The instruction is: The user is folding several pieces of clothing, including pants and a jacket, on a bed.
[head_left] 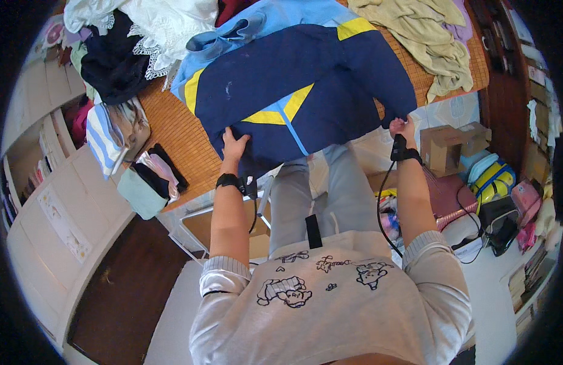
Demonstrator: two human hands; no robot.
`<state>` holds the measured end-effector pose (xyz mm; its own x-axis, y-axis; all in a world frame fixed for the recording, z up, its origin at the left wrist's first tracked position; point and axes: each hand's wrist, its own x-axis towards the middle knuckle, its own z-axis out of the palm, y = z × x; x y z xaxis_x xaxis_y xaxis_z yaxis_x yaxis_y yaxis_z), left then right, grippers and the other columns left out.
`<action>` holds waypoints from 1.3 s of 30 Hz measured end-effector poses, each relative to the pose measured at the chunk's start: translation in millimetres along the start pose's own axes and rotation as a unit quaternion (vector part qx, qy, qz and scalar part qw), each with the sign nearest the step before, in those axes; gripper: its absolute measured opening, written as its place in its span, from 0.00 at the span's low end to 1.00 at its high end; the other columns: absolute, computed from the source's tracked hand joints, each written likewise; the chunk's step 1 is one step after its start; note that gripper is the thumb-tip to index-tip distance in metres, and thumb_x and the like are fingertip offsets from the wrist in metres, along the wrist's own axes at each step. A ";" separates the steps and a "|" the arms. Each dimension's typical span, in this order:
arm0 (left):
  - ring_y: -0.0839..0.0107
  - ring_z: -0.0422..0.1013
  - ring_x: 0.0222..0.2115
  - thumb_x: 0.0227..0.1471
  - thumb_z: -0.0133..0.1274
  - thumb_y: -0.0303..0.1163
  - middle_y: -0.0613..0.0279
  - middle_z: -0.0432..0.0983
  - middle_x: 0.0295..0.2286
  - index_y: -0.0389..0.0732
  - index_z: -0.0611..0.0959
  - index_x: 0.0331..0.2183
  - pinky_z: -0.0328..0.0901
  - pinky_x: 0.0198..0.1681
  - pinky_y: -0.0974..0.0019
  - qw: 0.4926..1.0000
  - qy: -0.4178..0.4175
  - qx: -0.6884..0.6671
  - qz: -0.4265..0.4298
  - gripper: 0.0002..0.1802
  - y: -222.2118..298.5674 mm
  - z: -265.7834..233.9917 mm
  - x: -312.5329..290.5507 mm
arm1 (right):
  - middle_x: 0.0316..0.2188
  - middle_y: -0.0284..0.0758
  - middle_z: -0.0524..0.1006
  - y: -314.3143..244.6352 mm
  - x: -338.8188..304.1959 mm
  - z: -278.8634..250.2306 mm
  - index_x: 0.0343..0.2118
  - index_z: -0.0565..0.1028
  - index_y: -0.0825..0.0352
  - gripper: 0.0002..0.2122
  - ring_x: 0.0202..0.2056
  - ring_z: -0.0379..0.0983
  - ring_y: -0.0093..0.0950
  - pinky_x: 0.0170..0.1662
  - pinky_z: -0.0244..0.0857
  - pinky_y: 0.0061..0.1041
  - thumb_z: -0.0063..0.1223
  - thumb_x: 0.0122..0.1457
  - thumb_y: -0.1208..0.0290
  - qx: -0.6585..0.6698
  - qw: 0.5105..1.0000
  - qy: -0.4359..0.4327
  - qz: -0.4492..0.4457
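A navy jacket [305, 85] with yellow bands and a light blue collar lies spread on a woven bamboo mat [178, 131] on the table. My left hand [234, 146] lies flat on the jacket's lower left hem, fingers spread. My right hand [403, 128] pinches the end of the jacket's right sleeve at the table's near edge. Both wrists wear black bands, and a black cable hangs from the right one.
Folded clothes [150, 176] are stacked at the mat's left edge, with a dark and white heap [120, 52] behind them. A beige garment [427, 36] lies at the far right. Cardboard boxes [445, 146], a yellow bag [494, 179] and cables sit on the floor at right.
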<state>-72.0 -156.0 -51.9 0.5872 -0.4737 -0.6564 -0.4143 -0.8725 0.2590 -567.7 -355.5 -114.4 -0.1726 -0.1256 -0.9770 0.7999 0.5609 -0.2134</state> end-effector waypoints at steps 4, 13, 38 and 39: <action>0.57 0.51 0.52 0.36 0.55 0.40 0.46 0.52 0.52 0.32 0.53 0.53 0.47 0.54 0.66 0.964 0.006 -0.266 0.020 0.46 3.1 16.7 6.3 | 0.12 0.30 0.63 -44.9 4.2 -9.0 0.14 0.62 0.62 0.13 0.16 0.61 0.24 0.22 0.59 0.24 0.44 0.50 0.63 0.136 0.957 -0.241 0.087; 0.65 0.59 0.46 0.39 0.53 0.32 0.53 0.61 0.47 0.32 0.57 0.52 0.53 0.47 0.67 0.887 0.068 -0.448 -0.087 0.39 52.1 11.1 -20.9 | 0.45 0.36 0.68 -77.9 -214.9 94.1 0.43 0.66 0.66 0.20 0.47 0.62 0.32 0.55 0.49 0.35 0.50 0.43 0.72 0.022 0.879 -0.406 -0.250; 0.54 0.53 0.52 0.50 0.46 0.45 0.46 0.48 0.53 0.45 0.53 0.53 0.51 0.53 0.50 0.531 -0.011 -0.844 -0.073 0.33 -33.6 -51.9 4.2 | 0.43 0.45 0.69 235.6 -187.4 138.1 0.23 0.76 0.66 0.13 0.49 0.60 0.41 0.56 0.47 0.34 0.55 0.41 0.60 -0.711 0.161 -0.478 -0.490; 0.55 0.54 0.52 0.48 0.49 0.41 0.45 0.49 0.52 0.43 0.54 0.53 0.53 0.52 0.54 0.601 -0.015 -0.798 -0.043 0.34 -27.6 -52.9 6.4 | 0.43 0.45 0.69 227.7 -181.8 131.5 0.23 0.76 0.66 0.13 0.49 0.60 0.41 0.56 0.47 0.34 0.55 0.41 0.60 -0.716 0.159 -0.474 -0.487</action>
<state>-20.1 -141.3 -25.8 0.5352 -0.4375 -0.7226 0.8259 0.0915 0.5563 -278.6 -312.5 15.1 0.8934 -0.4103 -0.1830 -0.4095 -0.5761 -0.7074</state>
